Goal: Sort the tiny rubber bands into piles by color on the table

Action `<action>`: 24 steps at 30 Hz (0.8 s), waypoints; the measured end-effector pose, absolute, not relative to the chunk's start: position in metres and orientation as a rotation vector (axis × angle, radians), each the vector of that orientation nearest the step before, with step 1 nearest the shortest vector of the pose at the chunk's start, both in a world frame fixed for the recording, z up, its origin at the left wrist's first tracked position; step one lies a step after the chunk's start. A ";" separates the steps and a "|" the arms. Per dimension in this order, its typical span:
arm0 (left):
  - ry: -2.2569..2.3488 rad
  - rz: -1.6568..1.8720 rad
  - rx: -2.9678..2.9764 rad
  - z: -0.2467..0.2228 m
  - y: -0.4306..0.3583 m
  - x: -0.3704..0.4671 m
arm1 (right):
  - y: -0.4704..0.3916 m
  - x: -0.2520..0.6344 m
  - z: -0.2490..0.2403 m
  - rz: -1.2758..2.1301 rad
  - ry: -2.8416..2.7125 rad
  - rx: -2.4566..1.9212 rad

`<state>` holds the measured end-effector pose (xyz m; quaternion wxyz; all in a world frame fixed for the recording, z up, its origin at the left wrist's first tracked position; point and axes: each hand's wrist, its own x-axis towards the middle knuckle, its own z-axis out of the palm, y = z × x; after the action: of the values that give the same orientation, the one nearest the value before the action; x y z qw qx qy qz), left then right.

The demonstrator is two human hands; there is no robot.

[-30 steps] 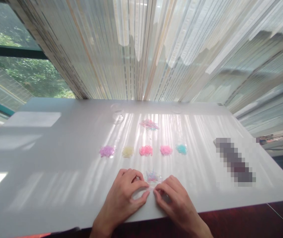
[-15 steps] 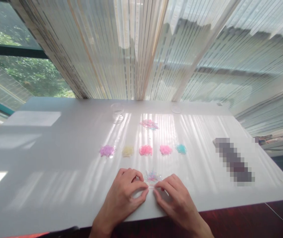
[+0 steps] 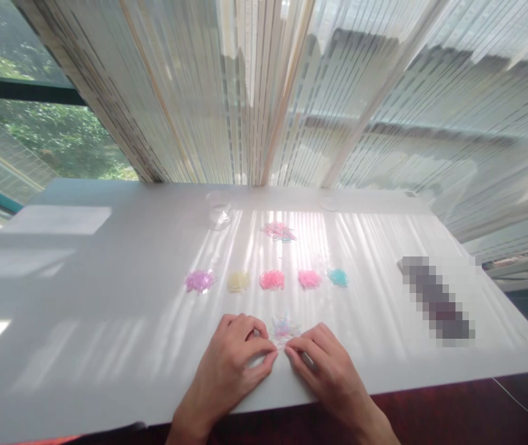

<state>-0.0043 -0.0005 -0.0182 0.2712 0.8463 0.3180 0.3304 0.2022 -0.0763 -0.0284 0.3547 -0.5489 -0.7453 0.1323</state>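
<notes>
Near the table's front edge my left hand [image 3: 233, 361] is closed in a pinch of thumb and forefinger. Facing it, the thumb and forefinger of my right hand [image 3: 331, 368] pinch too. A thin, pale pinkish rubber band [image 3: 281, 347] spans the small gap between both fingertips, only partly visible. Just beyond the fingertips lies a loose mixed pile of small rubber bands [image 3: 284, 326]. Farther back runs a row of single-colour piles: purple bands [image 3: 199, 281], yellow bands [image 3: 238, 282], red-pink bands [image 3: 272, 280], pink bands [image 3: 309, 279] and teal bands [image 3: 338, 277].
Behind the row lies another loose pile, mostly pink bands [image 3: 280, 232]. A clear round container [image 3: 220, 213] and a flat clear lid [image 3: 328, 203] stand near the white table's [image 3: 106, 296] back edge. A blurred-out dark object [image 3: 437, 303] lies at the right.
My right fingertips have come slightly closer to the left ones, and the gap between them is narrower. The piles stay where they were.
</notes>
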 end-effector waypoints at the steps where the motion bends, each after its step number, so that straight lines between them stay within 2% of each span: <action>1: 0.853 0.891 2.277 -0.019 0.000 -0.004 | -0.077 0.203 -0.028 0.344 -1.912 -1.413; 14: 0.876 0.887 2.285 -0.015 -0.002 -0.006 | -0.082 0.221 -0.023 0.212 -1.821 -1.410; 24: 0.751 0.935 2.306 -0.015 0.000 -0.007 | -0.077 0.207 -0.024 0.281 -1.875 -1.363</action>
<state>-0.0074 0.0002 -0.0147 0.2680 0.8547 0.2782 0.3467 0.2067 -0.0773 -0.0242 0.3924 -0.5370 -0.7385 0.1108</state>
